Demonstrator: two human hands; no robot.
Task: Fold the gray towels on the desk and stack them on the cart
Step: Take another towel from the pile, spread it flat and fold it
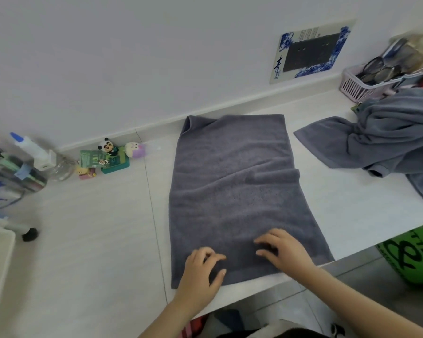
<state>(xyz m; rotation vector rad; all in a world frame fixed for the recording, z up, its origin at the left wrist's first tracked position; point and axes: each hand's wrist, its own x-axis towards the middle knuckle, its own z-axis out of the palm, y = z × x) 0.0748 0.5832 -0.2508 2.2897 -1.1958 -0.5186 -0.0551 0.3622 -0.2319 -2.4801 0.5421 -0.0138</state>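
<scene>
towel [235, 191] flat on desk [95, 240], lengthwise away from me | my left hand [200, 272] and right hand [283, 252] rest on its near edge, fingers loosely bent, pinching nothing | next: pinch both near corners, carry them evenly to the far edge, smooth that middle wrinkle

One head-worn wide-angle view looks steeply down, close over a white laminate desk [103, 240], toward the wall.
</scene>
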